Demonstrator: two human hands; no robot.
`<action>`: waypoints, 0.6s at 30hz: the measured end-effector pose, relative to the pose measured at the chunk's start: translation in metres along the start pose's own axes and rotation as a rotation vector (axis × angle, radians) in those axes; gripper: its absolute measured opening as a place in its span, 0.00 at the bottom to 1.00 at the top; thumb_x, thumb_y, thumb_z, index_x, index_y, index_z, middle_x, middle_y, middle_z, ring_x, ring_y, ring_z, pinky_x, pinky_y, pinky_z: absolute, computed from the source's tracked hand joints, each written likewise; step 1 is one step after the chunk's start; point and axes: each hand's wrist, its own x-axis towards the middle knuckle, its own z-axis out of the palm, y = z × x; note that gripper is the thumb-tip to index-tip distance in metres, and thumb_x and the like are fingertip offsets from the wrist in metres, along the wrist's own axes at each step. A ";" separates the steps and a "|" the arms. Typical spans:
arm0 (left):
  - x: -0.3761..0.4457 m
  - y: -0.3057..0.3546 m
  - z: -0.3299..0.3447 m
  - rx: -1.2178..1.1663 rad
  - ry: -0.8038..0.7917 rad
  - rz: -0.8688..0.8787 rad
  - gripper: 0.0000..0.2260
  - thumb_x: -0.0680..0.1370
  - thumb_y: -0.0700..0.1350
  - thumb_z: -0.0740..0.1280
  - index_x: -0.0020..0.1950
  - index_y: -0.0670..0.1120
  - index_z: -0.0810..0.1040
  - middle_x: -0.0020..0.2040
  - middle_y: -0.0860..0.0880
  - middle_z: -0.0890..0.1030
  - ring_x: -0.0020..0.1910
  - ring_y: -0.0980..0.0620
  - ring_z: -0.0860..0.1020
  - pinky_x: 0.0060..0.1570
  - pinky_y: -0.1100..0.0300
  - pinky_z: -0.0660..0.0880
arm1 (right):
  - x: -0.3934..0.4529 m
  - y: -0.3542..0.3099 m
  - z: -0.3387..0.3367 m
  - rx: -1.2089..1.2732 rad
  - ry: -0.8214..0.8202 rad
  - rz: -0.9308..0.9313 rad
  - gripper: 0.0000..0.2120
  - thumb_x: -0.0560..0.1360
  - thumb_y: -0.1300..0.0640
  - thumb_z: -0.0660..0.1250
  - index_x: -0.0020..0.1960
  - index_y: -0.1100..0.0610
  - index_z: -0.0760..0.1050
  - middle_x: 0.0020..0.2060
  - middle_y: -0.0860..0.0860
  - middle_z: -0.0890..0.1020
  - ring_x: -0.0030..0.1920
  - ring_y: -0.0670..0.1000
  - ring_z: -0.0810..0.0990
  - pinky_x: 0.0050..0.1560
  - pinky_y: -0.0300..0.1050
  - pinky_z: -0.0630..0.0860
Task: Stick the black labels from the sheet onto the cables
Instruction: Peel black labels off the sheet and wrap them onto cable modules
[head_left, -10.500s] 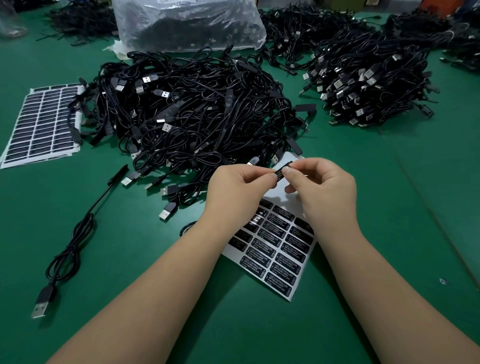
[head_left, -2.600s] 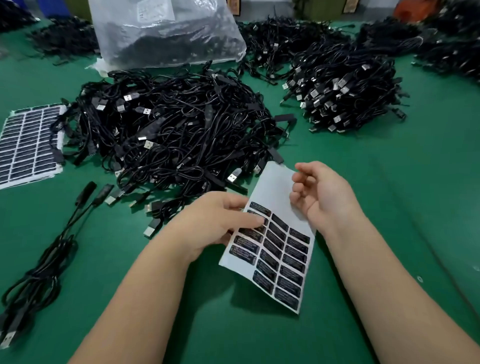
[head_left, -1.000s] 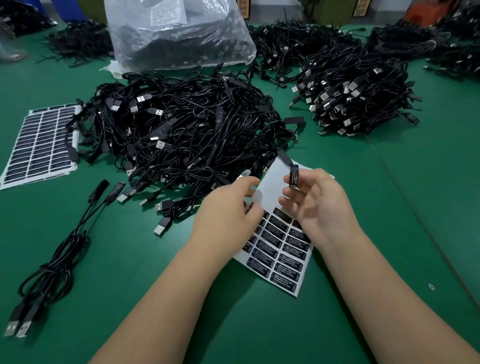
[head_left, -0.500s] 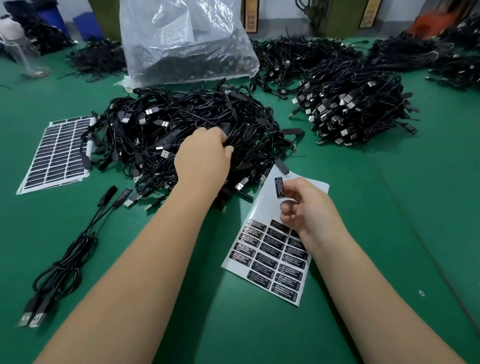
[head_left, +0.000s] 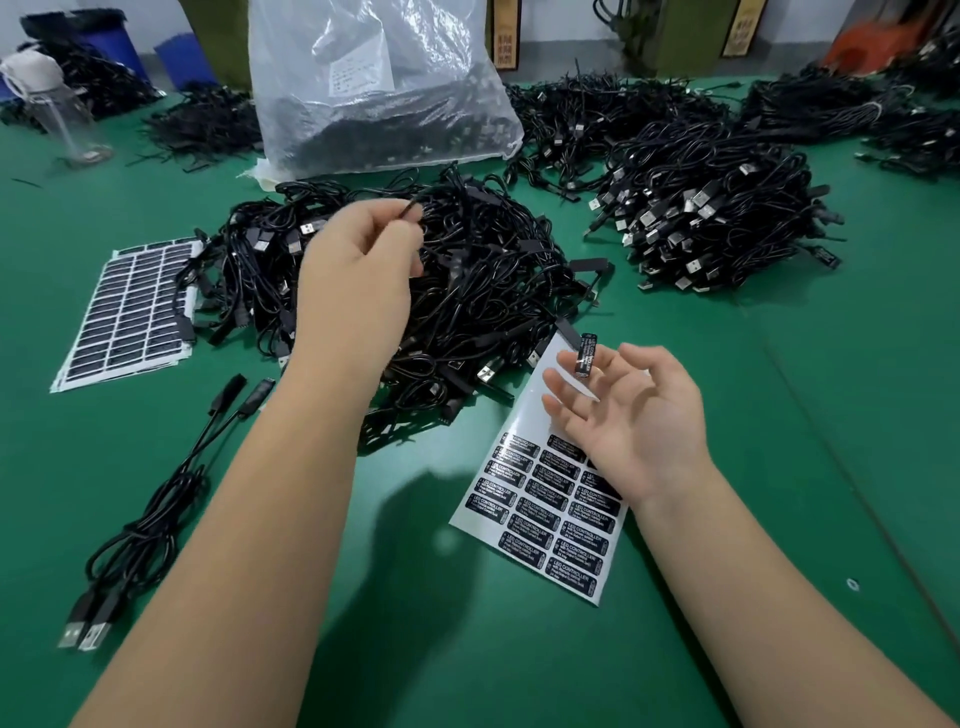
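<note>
My left hand (head_left: 353, 291) is raised over the big pile of black cables (head_left: 493, 291) and pinches the end of one cable (head_left: 411, 210) between thumb and fingers. My right hand (head_left: 639, 426) hovers palm up over the label sheet (head_left: 524, 410), fingers spread. One black label (head_left: 587, 353) stands upright, stuck to a fingertip. The sheet lies on the green table with rows of black labels on its near half; its far half is bare white.
Two cables (head_left: 150, 525) lie apart at the left. A stack of label sheets (head_left: 135, 306) sits beside the pile. A plastic bag of cables (head_left: 374, 88) stands behind; more cable heaps (head_left: 717, 228) lie at right and back. A bottle (head_left: 62, 114) stands far left.
My left hand has come up out of the pile with a cable end pinched in it. My right hand has opened palm up, the peeled label still on a fingertip.
</note>
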 end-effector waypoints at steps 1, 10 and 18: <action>-0.006 0.001 -0.003 0.010 -0.057 -0.021 0.11 0.75 0.42 0.62 0.54 0.55 0.76 0.32 0.56 0.79 0.26 0.58 0.69 0.29 0.63 0.67 | 0.000 0.000 -0.001 0.026 -0.002 -0.001 0.08 0.64 0.51 0.64 0.37 0.55 0.75 0.44 0.53 0.81 0.45 0.55 0.82 0.47 0.50 0.78; -0.026 -0.011 -0.028 -0.371 -0.448 0.249 0.25 0.70 0.40 0.71 0.67 0.50 0.74 0.60 0.51 0.81 0.53 0.53 0.78 0.50 0.61 0.76 | 0.006 0.004 0.001 -0.090 0.069 0.034 0.07 0.77 0.64 0.60 0.41 0.58 0.72 0.32 0.52 0.80 0.33 0.49 0.76 0.38 0.44 0.79; -0.024 -0.018 -0.014 0.520 -0.136 0.512 0.12 0.78 0.53 0.62 0.47 0.50 0.83 0.40 0.57 0.81 0.41 0.59 0.75 0.45 0.65 0.72 | 0.008 0.004 -0.001 -0.042 0.131 0.053 0.05 0.76 0.63 0.61 0.42 0.61 0.72 0.31 0.53 0.78 0.29 0.48 0.75 0.35 0.43 0.78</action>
